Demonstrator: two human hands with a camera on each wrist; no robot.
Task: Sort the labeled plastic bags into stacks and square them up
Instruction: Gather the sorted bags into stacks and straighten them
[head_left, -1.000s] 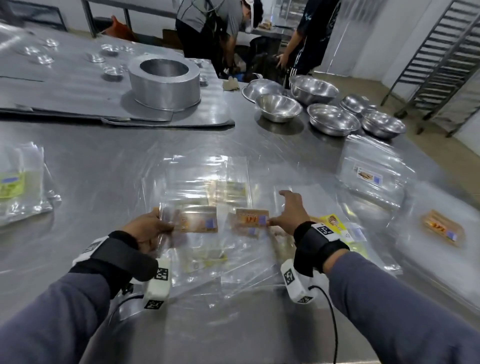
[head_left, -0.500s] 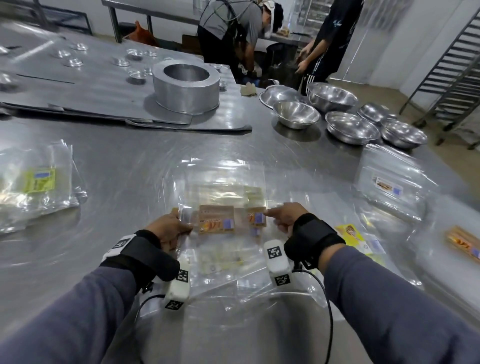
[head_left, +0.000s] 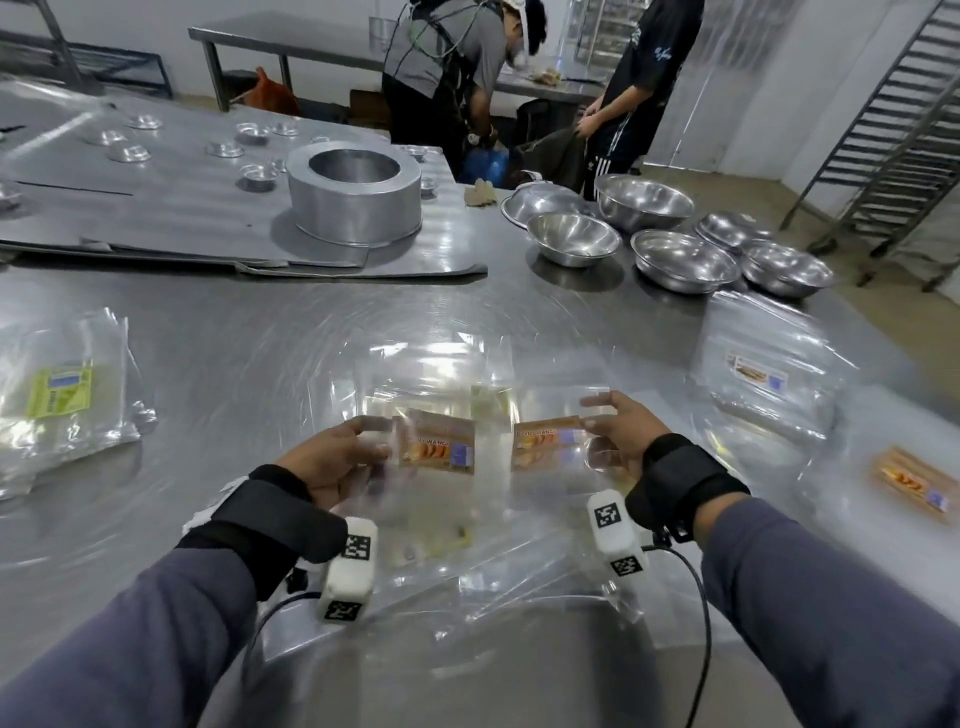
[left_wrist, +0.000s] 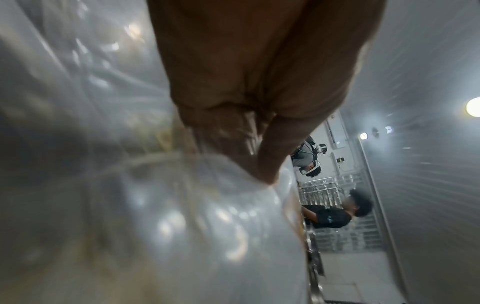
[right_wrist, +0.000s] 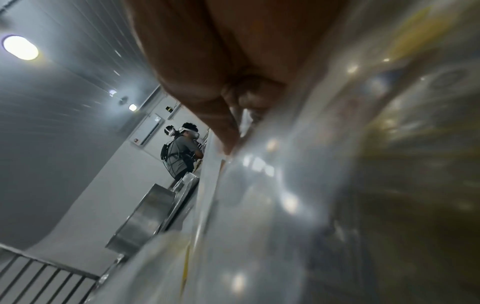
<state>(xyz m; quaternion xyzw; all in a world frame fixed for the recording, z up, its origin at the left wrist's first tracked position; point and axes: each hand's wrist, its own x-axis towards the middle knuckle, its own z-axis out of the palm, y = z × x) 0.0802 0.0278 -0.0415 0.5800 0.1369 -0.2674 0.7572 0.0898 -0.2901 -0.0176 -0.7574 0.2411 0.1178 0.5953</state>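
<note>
Steel tabletop (head_left: 218, 332) fills the head view, with a second steel bench, a wheeled rack and two people at twelve to one o'clock behind it. At the centre, the left hand (head_left: 332, 462) pinches the left edge of a clear bag with an orange label (head_left: 439, 447), thumb on top and fingers curled beneath; the left wrist view shows that hand (left_wrist: 259, 86) closed over glossy film. Just beside it, at three o'clock from that bag, the right hand (head_left: 621, 436) holds a second orange-labelled bag (head_left: 545, 441) by its right edge, thumb above, fingers behind the film. Both bags are raised over a loose pile of clear bags (head_left: 441, 551) at six o'clock. The right wrist view is blurred; the right hand (right_wrist: 233, 61) touches plastic there.

A stack of green-labelled bags (head_left: 62, 395) lies at nine o'clock. Another stack of bags with a white label (head_left: 763, 374) sits at three o'clock, and an orange-labelled stack (head_left: 914, 483) at four o'clock. Five steel mixing bowls (head_left: 675, 249) cluster at one o'clock. A round aluminium cake tin (head_left: 353, 195) stands at eleven o'clock on flat metal sheets (head_left: 156, 218), among small round tins (head_left: 130, 153).
</note>
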